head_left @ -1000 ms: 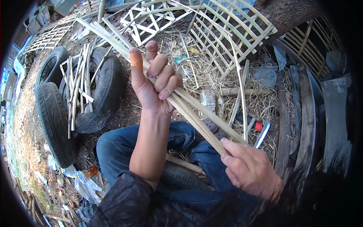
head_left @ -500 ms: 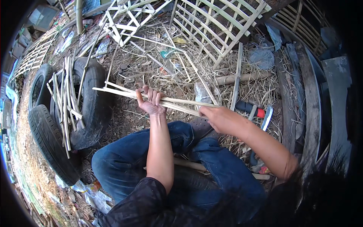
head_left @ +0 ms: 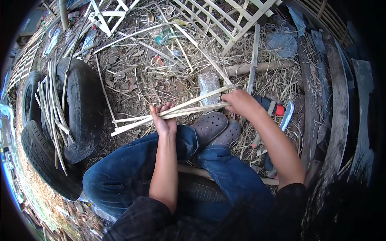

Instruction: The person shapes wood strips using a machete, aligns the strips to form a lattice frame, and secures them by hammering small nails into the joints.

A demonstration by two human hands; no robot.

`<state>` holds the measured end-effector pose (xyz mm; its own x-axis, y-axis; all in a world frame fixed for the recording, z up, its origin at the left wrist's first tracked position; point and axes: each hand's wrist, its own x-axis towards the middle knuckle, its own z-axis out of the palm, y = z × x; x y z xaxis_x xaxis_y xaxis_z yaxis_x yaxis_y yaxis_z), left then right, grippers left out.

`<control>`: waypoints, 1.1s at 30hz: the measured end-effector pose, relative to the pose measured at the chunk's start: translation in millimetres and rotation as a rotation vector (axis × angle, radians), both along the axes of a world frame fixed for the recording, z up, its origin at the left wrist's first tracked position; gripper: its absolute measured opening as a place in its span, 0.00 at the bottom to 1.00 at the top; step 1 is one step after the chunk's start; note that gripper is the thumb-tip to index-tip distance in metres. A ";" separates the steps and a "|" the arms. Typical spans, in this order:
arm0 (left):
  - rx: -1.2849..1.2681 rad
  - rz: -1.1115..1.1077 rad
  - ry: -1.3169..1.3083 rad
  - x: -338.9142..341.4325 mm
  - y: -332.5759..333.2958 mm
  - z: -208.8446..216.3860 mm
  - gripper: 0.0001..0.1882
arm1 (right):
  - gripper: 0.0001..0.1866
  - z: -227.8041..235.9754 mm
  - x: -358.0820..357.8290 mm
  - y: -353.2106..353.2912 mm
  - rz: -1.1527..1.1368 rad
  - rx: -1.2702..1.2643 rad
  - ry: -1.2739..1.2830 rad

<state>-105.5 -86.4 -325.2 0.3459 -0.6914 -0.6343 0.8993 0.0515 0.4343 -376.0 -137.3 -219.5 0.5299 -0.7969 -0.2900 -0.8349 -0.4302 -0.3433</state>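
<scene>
Several pale bamboo strips (head_left: 189, 110) stretch across in front of me, above my crossed legs. My left hand (head_left: 164, 122) is palm up under them, its fingers curled around the strips near their left ends. My right hand (head_left: 242, 103) is closed at their right ends, knuckles up; its fingertips are partly hidden. One strip (head_left: 201, 97) slants away from the others, and its right end sticks out just beyond my right hand. Past the strips, a rough grey block (head_left: 209, 87) sits on the ground.
Old tyres (head_left: 86, 108) at the left hold a bundle of bamboo strips (head_left: 52, 100). A bare blade (head_left: 288, 116) lies right of my right hand, beside a black and red object (head_left: 278, 109). A bamboo lattice (head_left: 225, 24) stands at the back; wooden planks (head_left: 335, 104) edge the right.
The strips have fanned apart, with one now slanting up to the right. My left hand has come lower and nearer; my right hand has moved slightly right and farther away. The view has shifted.
</scene>
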 end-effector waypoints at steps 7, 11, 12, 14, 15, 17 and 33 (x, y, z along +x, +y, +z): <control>0.253 -0.087 -0.144 10.7 11.8 -21.6 0.33 | 0.02 -95.1 9.7 -15.0 0.142 -0.304 0.061; 0.427 -0.280 -0.791 -20.4 41.4 12.4 0.30 | 0.12 -75.2 8.4 -2.0 -0.059 -0.493 -0.089; 0.259 -0.456 -1.011 -26.3 41.3 17.4 0.25 | 0.21 -70.0 3.7 2.9 -0.134 -0.427 -0.060; -0.111 -0.684 -1.364 -48.7 25.5 28.4 0.19 | 0.22 -75.7 -16.2 20.6 -0.329 -0.366 -0.088; -0.299 -0.722 -1.519 -57.5 10.9 34.4 0.17 | 0.23 -81.2 -23.0 26.3 -0.519 -0.311 -0.132; -0.511 -0.935 -1.794 -76.5 -13.3 30.7 0.17 | 0.26 -103.8 -44.7 37.2 -0.657 -0.158 -0.186; -0.371 -1.218 -1.921 -45.2 -52.7 4.0 0.14 | 0.10 -117.8 -23.3 28.0 -0.746 0.339 -0.681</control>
